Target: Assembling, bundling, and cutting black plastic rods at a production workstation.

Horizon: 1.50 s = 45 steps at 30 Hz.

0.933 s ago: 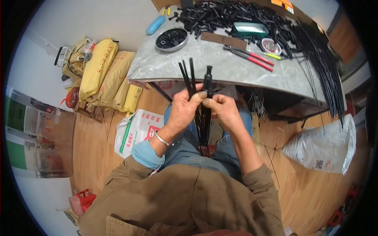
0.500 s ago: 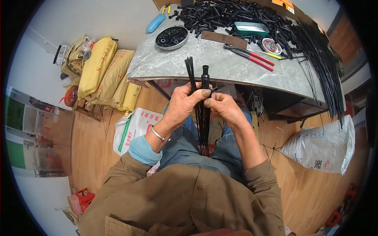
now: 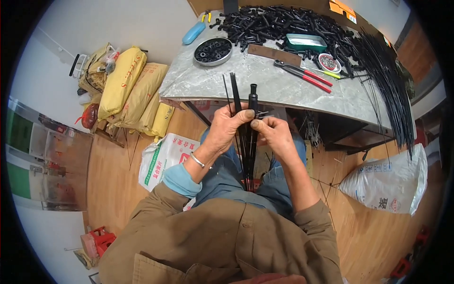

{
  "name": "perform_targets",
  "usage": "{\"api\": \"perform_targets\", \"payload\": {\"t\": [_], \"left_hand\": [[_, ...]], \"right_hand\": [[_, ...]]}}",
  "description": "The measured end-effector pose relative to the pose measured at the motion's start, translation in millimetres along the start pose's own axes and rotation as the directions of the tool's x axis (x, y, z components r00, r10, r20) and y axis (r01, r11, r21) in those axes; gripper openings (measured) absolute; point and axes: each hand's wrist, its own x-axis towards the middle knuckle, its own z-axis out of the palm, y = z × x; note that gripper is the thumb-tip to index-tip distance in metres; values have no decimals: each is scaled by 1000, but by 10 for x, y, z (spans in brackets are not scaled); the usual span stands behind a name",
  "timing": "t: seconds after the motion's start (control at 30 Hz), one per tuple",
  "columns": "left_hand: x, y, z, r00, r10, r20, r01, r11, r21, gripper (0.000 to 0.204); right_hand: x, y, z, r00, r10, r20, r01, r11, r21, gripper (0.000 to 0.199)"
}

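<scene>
Head view: the left hand (image 3: 224, 127) closes its thumb and fingers around a bundle of slim black rods (image 3: 245, 156) and a stepped black tube (image 3: 253, 99), smooth and flared at its top. Both stand nearly upright over the person's lap, just before the table edge. The right hand (image 3: 278, 136) has its fingers curled and its thumb tip at the right side of the bundle; I cannot tell what, if anything, it pinches.

On the grey, marble-veined table (image 3: 203, 85), a round, pale-rimmed bowl (image 3: 215, 63) holds small black rings. A green, rounded rectangular tray (image 3: 306, 47) stands against a heap of black tubular parts (image 3: 293, 22); its contents are unclear. Near it, a small white dish (image 3: 338, 67) contains tiny metallic pieces, beside red-handled cutters (image 3: 307, 80) and a flat brown strip (image 3: 274, 55). Long, thin black rods (image 3: 390, 90) droop over the right edge.

Farther out, stuffed yellow sacks (image 3: 124, 85) carry red lettering, a white bag (image 3: 163, 163) has red and green print, and a shiny whitish sack (image 3: 390, 177) bears dark, blue and red markings.
</scene>
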Motion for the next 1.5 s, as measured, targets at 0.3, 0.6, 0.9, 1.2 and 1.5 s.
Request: {"api": "perform_targets", "payload": {"t": [0.3,0.6,0.9,1.2,1.5], "left_hand": [[-14,74,38,999,-7,42,7,1000,6,25],[32,112,18,985,-92,145,77,992,105,33],[-9,30,72,961,-111,252,135,988,-80,37],[11,-131,233,998,-14,62,9,997,76,40],[67,-268,250,993,95,-76,-80,980,184,40]], "right_hand": [[14,-30,-82,987,80,138,-88,995,50,35],[-68,-47,-153,989,57,137,-63,997,40,32],[-83,-82,-32,997,10,75,-19,993,115,45],[55,-28,25,998,-22,51,5,949,317,40],[-27,39,22,962,-248,-112,257,964,73,42]]}}
